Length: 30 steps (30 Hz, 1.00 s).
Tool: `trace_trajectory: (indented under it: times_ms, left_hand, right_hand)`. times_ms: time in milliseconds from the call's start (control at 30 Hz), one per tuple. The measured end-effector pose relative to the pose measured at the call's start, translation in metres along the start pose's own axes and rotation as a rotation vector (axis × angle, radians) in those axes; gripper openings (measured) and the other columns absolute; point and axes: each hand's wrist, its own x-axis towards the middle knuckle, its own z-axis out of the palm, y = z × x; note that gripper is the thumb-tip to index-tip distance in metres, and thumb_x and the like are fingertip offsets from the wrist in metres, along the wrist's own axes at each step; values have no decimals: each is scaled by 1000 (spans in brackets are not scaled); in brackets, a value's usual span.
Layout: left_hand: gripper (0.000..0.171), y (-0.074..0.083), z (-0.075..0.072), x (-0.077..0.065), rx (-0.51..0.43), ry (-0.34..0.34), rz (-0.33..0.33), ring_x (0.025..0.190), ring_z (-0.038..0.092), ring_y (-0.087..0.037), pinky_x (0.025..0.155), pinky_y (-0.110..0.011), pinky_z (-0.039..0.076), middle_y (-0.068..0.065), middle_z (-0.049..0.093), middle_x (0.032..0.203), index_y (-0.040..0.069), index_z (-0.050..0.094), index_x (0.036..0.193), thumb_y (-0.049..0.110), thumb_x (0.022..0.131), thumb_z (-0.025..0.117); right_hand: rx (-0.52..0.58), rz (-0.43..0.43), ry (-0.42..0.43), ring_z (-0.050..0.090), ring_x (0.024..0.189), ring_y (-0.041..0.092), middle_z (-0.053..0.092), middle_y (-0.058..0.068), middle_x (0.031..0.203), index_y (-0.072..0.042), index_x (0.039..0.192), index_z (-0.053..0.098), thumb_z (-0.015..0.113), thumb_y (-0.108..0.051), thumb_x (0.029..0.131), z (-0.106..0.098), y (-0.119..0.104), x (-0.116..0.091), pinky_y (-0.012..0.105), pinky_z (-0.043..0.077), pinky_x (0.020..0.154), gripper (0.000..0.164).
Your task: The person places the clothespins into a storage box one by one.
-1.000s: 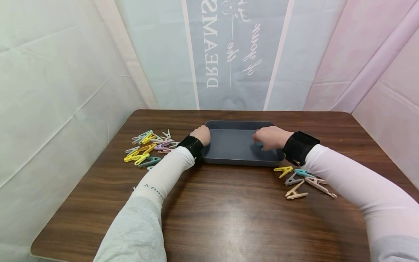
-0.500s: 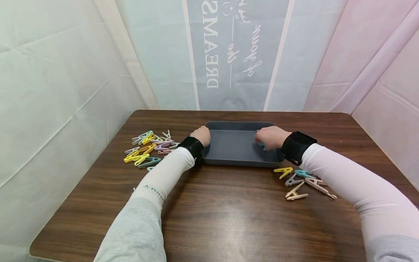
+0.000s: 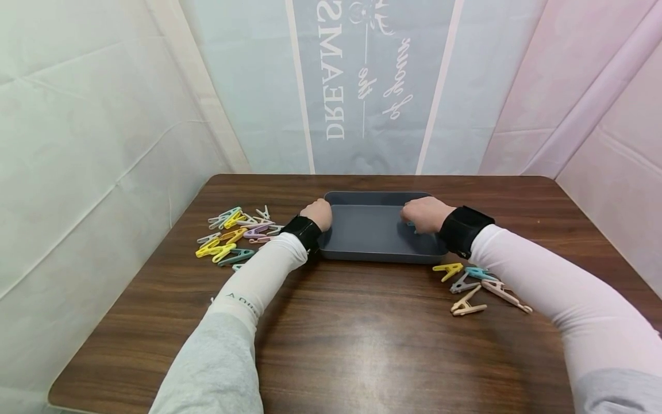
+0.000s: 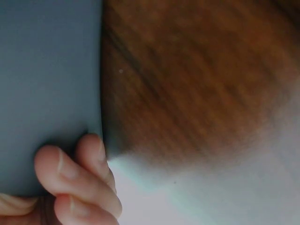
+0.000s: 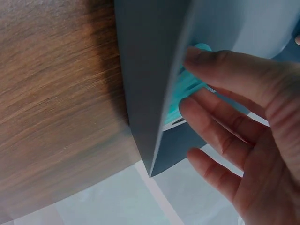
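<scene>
A dark grey rectangular tray (image 3: 364, 233) lies toward the back of the brown table. My left hand (image 3: 318, 214) grips its left end; in the left wrist view the curled fingers (image 4: 77, 180) press against the tray wall. Over the tray's right part is my right hand (image 3: 426, 214), pinching a teal clothespin (image 5: 187, 89) between thumb and fingers. From the head view only a bit of that clothespin shows below the fingers. Something pale lies beside it in the right wrist view, too covered to tell.
Left of the tray lies a loose pile of mixed-colour clothespins, including a yellow clothespin (image 3: 223, 252) and a dark green clothespin (image 3: 238, 256). Several more, among them a beige clothespin (image 3: 468, 305), lie near the tray's front right corner. Fabric walls enclose the table (image 3: 341, 339).
My right hand and forearm have shifted slightly left and away from me, with the teal clothespin still at the fingers. The left hand and tray have stayed in place.
</scene>
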Motion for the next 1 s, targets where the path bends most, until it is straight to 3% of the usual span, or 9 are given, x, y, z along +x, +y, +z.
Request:
trace_trajectory:
  times_ms: [233,500,700,867,1000]
  left_hand:
    - [39,0,2,2,2,1,-8,97,63,-31,80,-43,52,-20,59,114,-11,47,131,14,104,35]
    - [38,2,-2,-1,6,4,-2,93,64,-30,80,-43,52,-20,60,111,-11,48,130,14,104,35]
    - [38,2,-3,-2,8,-3,0,93,63,-30,79,-42,52,-20,59,114,-11,48,131,13,104,34]
    - [38,2,-3,-2,2,-4,-6,94,63,-30,80,-43,52,-21,60,113,-11,48,131,13,104,34]
    - [38,1,-1,2,0,-9,-9,92,63,-30,80,-43,52,-20,60,111,-11,49,130,13,104,35]
  right_hand:
    - [26,42,-9,62,86,27,65,11,92,-1,100,69,78,0,78,-11,4,-9,42,51,75,24]
    - [101,108,16,55,73,20,60,4,80,-4,97,67,76,-2,78,-27,20,-41,41,48,67,21]
    - [158,154,23,52,72,16,59,1,79,-7,93,66,68,-2,84,-26,33,-71,40,46,66,11]
    - [185,180,-34,59,78,19,64,4,86,-4,97,68,62,7,86,-16,41,-98,44,50,69,16]
    - [258,220,-123,61,80,22,64,6,89,2,101,66,69,7,78,-7,46,-119,45,50,69,23]
